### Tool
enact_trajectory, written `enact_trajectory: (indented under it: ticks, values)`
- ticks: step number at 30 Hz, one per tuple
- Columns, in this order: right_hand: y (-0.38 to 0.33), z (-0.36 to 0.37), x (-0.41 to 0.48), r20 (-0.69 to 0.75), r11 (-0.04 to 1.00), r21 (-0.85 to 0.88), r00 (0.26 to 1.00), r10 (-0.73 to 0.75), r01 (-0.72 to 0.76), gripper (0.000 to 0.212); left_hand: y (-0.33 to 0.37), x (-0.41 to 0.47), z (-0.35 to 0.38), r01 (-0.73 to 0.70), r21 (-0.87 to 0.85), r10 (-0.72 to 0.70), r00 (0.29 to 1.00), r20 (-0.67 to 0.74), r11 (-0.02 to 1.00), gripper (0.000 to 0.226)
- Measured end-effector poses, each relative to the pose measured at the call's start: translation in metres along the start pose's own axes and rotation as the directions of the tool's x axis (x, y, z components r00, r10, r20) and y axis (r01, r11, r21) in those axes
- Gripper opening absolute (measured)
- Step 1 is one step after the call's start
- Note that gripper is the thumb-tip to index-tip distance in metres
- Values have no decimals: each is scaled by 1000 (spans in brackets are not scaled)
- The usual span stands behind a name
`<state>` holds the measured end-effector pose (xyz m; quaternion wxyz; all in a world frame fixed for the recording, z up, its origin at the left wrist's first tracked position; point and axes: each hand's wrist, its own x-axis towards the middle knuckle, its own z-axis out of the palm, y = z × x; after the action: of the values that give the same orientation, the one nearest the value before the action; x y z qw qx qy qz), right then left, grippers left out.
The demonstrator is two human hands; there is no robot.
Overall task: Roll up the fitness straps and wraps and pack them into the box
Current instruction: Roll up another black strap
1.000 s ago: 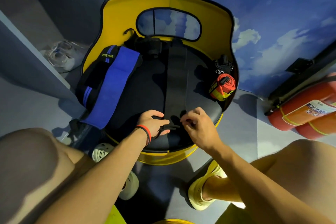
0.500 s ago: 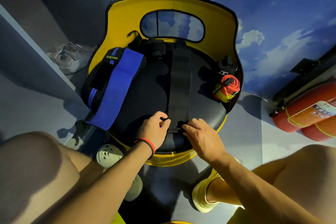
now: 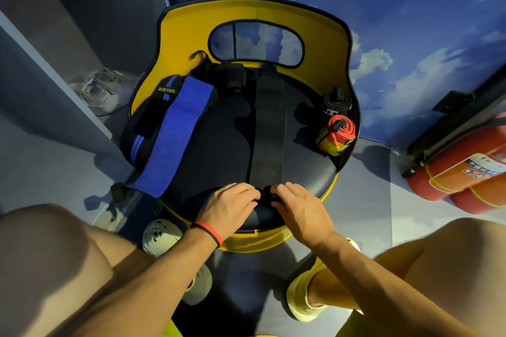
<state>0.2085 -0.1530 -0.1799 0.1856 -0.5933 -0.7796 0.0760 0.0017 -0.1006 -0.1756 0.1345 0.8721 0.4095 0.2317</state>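
Note:
A long black strap (image 3: 267,131) lies flat down the middle of the black seat of a yellow chair (image 3: 175,35). At its near end my left hand (image 3: 228,206) and my right hand (image 3: 299,206) both pinch the strap's end, fingers curled over it. A blue band (image 3: 175,134) and a black wrap with blue stripes (image 3: 145,128) lie on the seat's left side. A rolled red and yellow strap (image 3: 338,135) and a rolled black strap (image 3: 335,102) sit at the seat's right. A dark bundle (image 3: 228,76) rests at the back. No box is in view.
Red fire extinguishers (image 3: 460,169) lie on the floor at the right. A clear plastic item (image 3: 95,89) sits in the left corner by a grey partition. My knees and sandalled feet (image 3: 164,238) frame the chair's front edge. A blue sky-painted wall stands behind.
Both hands have drawn closer together on the strap's near end, and the fingers have curled over it. The camera view has shifted slightly.

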Motion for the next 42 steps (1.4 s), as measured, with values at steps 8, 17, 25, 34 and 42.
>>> enact_trajectory:
  ticks: [8,17,25,34,42]
  values:
    - [6,5,2,-90,992,51,989,118,-113,18,5,5,7,302,-292,-308,951,25,907,9]
    - [8,10,5,-39,991,-59,992,-121,119,30,-2,29,5,406,-199,-377,911,169,892,11]
    - [13,9,17,-55,999,-8,997,-48,47,30,-1,10,-6,299,-139,-267,941,209,944,37]
    - [6,11,6,-38,984,171,998,51,-43,21,2,14,-7,333,-189,-311,941,135,924,11]
    - [3,6,18,-28,997,-65,999,39,-41,42,-2,33,1,509,-254,-492,861,132,822,8]
